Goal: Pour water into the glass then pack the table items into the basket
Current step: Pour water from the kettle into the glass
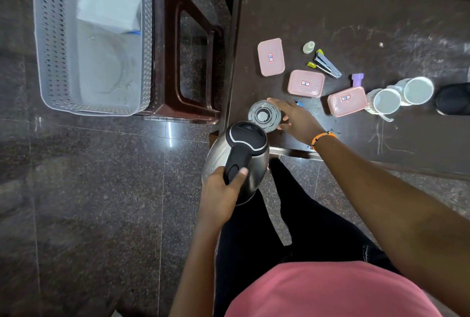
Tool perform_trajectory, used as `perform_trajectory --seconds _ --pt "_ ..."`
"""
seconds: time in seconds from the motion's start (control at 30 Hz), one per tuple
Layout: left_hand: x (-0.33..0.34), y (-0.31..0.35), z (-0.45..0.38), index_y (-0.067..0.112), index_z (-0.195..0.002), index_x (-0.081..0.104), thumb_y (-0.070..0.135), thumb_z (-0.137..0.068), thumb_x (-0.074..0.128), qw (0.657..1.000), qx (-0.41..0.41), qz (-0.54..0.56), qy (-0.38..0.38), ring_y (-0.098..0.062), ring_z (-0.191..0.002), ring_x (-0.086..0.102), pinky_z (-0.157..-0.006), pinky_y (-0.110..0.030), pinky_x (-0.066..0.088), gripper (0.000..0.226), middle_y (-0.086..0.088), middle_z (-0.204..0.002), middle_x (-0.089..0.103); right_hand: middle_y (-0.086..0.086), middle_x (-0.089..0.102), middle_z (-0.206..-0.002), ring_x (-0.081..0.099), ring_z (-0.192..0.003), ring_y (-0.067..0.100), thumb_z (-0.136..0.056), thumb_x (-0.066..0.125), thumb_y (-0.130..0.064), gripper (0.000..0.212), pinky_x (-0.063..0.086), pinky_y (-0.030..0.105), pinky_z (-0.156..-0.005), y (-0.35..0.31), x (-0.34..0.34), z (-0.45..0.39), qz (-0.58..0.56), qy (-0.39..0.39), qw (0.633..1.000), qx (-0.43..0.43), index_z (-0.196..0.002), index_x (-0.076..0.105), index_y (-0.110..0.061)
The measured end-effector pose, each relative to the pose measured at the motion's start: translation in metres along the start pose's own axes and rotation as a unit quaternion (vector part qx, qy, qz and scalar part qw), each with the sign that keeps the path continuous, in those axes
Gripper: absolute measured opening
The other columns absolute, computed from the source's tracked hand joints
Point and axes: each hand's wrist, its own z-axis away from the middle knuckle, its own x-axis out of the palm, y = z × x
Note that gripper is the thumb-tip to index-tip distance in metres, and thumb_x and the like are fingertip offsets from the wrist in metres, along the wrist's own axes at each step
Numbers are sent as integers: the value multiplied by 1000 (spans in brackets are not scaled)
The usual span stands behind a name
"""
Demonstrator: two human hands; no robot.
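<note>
Over speckled dark granite floor [89,189], my left hand [223,189] is curled round the black handle of the rounded steel kettle [241,159], held just off the near corner of the scuffed dark brown table [356,24]. My right hand [297,120] cups the side of the clear ribbed glass [264,115] by that edge. Slick glass so near the rim could tip or catch a stray pour; pink lidded boxes [306,83] lie beyond, the grey perforated plastic basket [50,36] far left.

A dark speckled granite floor [89,189] is laid in large tiles with pale joints; a light reflection is seen on it; a brown plastic stool [188,62] is placed beside a dark scratched table [356,24].
</note>
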Motion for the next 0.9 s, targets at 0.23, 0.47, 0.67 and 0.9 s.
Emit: perform_trajectory --seconds 0.23,0.47,0.67,0.9 --pt "-2 -4 -4 12 -91 56 29 -81 68 993 42 -106 -7 -4 -68 53 -52 -9 35 23 7 -75 58 11 56 -127 62 -96 26 -79 65 -2 76 51 42 -91 2 2 0 0 11 1000 -3 -142 33 -32" --pt "-8 1 -9 6 -83 55 31 -79 71 989 78 -122 1 -19 -65 51 -53 -10 37 30 -10 -73 60 13 56 -126 61 -98 28 -80 65 -3 77 51 47 -93 1 4 1 5 10 1000 4 -143 31 -32" --pt "-9 6 -10 7 -79 52 32 -80 70 986 89 -142 12 -19 -62 48 -50 -17 35 31 -2 -65 52 13 56 -124 59 -104 29 -80 65 -3 78 50 48 -94 2 5 -1 -1 5 1000 8 -143 30 -34" --pt "-8 15 -13 12 -75 49 36 -81 67 984 77 -162 25 -11 -58 46 -47 -22 29 30 5 -61 49 16 56 -125 55 -110 30 -81 64 -1 77 47 46 -98 3 6 -1 -33 4 999 0 -144 32 -30"
